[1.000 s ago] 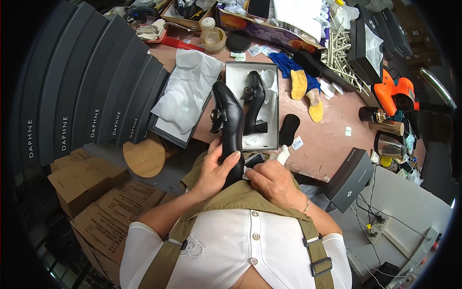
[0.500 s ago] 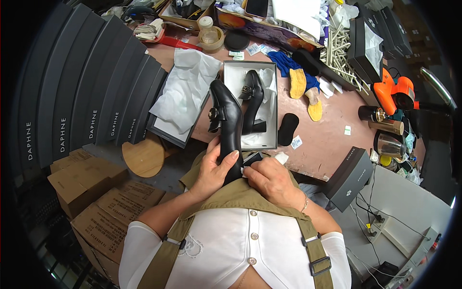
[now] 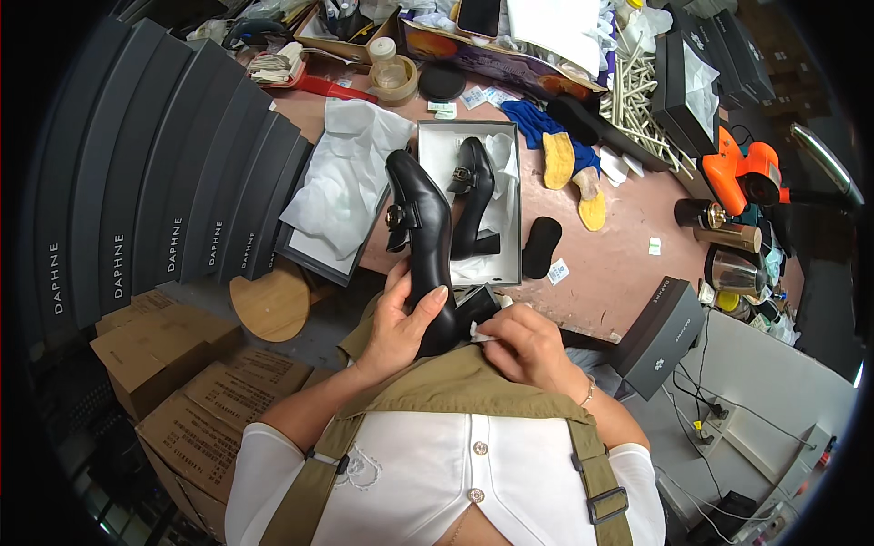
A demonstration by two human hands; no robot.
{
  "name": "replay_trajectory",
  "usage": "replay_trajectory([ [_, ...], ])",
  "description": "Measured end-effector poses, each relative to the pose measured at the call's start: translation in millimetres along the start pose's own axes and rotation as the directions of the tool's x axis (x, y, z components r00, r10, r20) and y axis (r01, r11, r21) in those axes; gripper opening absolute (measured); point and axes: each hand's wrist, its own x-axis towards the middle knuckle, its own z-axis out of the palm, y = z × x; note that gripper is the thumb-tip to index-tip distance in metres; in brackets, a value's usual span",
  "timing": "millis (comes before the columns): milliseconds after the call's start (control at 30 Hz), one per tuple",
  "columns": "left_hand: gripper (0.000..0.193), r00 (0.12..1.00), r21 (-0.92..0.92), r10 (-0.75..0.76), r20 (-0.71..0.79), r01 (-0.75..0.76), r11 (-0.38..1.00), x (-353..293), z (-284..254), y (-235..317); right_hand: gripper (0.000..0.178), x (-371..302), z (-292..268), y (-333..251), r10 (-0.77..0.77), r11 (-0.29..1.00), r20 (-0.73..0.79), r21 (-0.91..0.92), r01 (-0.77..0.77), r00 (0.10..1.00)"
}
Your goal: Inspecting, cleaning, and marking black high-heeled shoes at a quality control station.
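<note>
A black block-heeled shoe [image 3: 428, 232] with a buckled strap is in my left hand [image 3: 397, 328], toe pointing away from me. The fingers and thumb wrap its rear part, above my olive apron. Close to the heel, my right hand [image 3: 530, 348] pinches a small white scrap [image 3: 480, 333], perhaps tissue or cloth. A narrow gap seems to lie between this scrap and the shoe. Beyond, the matching black shoe [image 3: 468, 221] lies on its side in an open shoebox [image 3: 520, 196] with white paper.
Left of the box sits a lid [image 3: 314, 261] with white tissue paper [image 3: 346, 173]. Stacked grey shoeboxes [image 3: 118, 173] rise at far left. Yellow sponges [image 3: 558, 161], a blue cloth [image 3: 528, 118], a black pad [image 3: 543, 246] and an orange heat gun [image 3: 742, 168] are rightward.
My right hand has drawn slightly right, off the shoe's heel, and the white scrap shows more. The shoe has shifted a little left in my left hand's hold.
</note>
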Motion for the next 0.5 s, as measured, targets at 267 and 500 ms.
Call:
replay_trajectory([
  [267, 0.068, 0.999, -0.224, -0.046, 0.009, 0.047, 0.973, 1, 5, -2, 0.023, 10, 5, -6, 0.134, 0.991, -0.026, -0.018, -0.135, 0.991],
  [500, 0.079, 0.998, -0.218, -0.024, 0.066, 0.038, 0.975, 1, 6, 3, 0.02, 15, 4, -12, 0.141, 0.989, 0.071, -0.064, -0.137, 0.987],
])
